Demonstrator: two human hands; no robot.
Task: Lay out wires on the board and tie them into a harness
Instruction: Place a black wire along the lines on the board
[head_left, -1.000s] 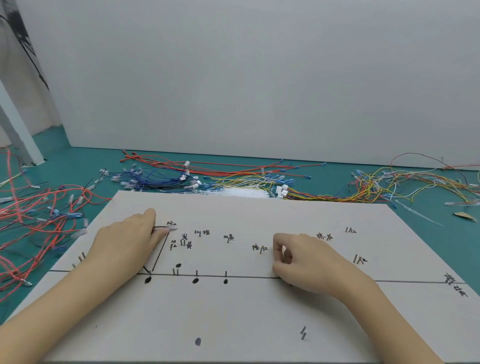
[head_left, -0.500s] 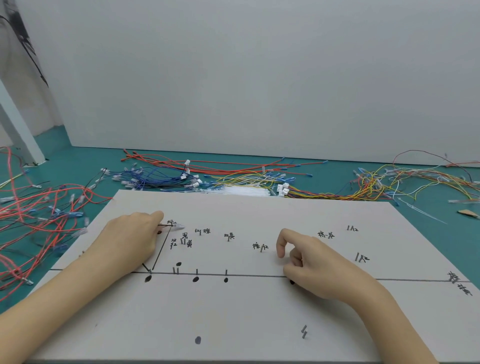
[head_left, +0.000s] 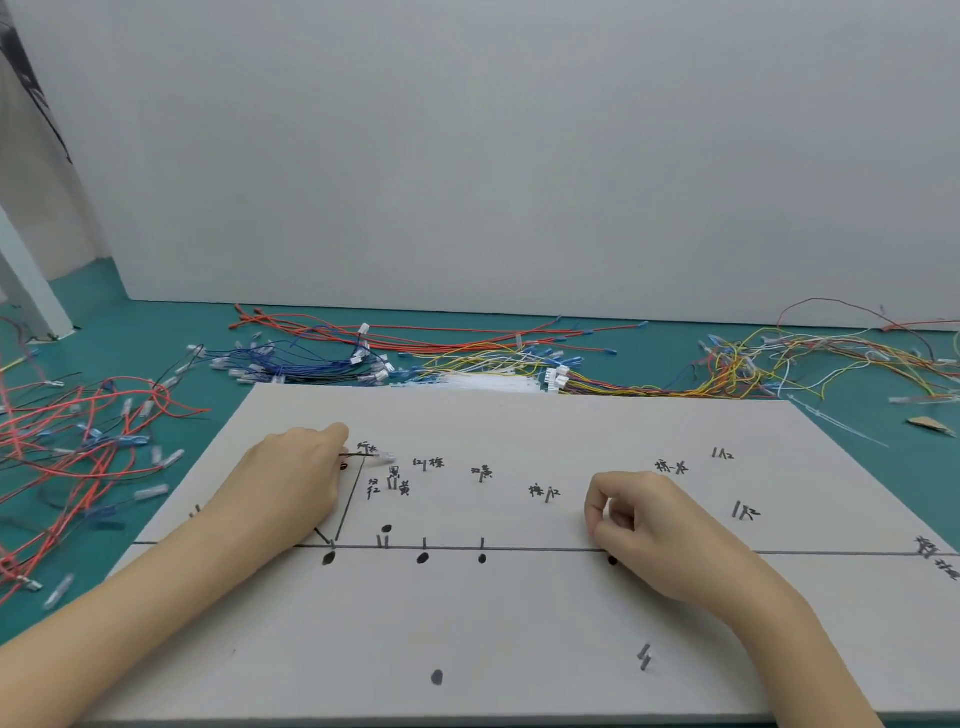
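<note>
A pale board (head_left: 519, 623) with short pegs, black dots and handwritten labels lies in front of me. A thin black wire (head_left: 350, 499) with a clear terminal at its upper end runs down to a peg (head_left: 332, 543), then right along the board's horizontal line. My left hand (head_left: 283, 488) lies over the board's left part and holds the wire just behind the terminal. Further right, my right hand (head_left: 649, 530) has its fingers curled, and its index finger and thumb pinch the wire just above the line.
Behind the board on the teal table lie loose wires: a blue and black bundle (head_left: 306, 364), red ones (head_left: 441, 335), yellow and mixed ones (head_left: 753, 369). A heap of red wires (head_left: 78, 447) is at the left. A grey wall stands behind.
My right hand has slid to the right along the line and lifted its index finger and thumb slightly. My left hand has stayed at the wire's terminal end.
</note>
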